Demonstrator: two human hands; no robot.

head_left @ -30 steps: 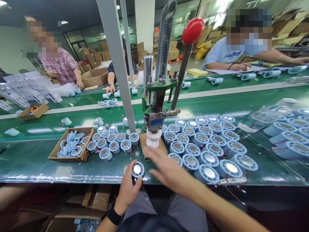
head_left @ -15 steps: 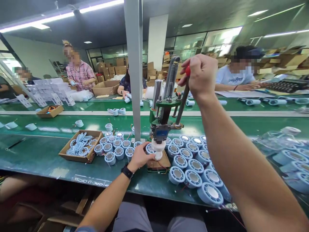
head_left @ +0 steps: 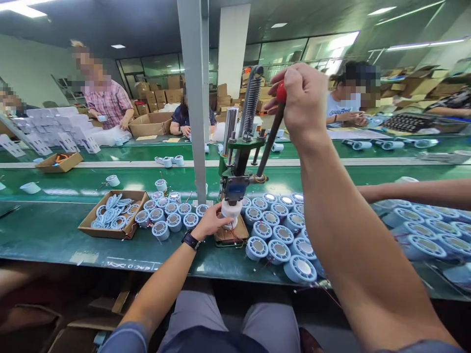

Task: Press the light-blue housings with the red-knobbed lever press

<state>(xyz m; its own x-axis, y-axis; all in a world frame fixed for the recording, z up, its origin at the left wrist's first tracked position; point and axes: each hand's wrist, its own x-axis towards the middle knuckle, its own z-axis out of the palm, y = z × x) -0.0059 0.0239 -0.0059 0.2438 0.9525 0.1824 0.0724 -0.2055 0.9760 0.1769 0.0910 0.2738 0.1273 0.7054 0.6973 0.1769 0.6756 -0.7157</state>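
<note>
While the right hand (head_left: 305, 103) is raised, the left (head_left: 211, 220) reaches low.

Hands and arm block parts of the lever press (head_left: 236, 185) area
The left hand (head_left: 210, 221), seven o'clock, hides whatever sits beside the white press nose (head_left: 231, 209); the right hand (head_left: 306, 100) covers most of the red knob (head_left: 281, 91), one o'clock. The right forearm (head_left: 336, 196) blocks some round blue housings (head_left: 302, 268), four o'clock. A dark slim tool (head_left: 9, 212), nine o'clock, is cut off.
</note>
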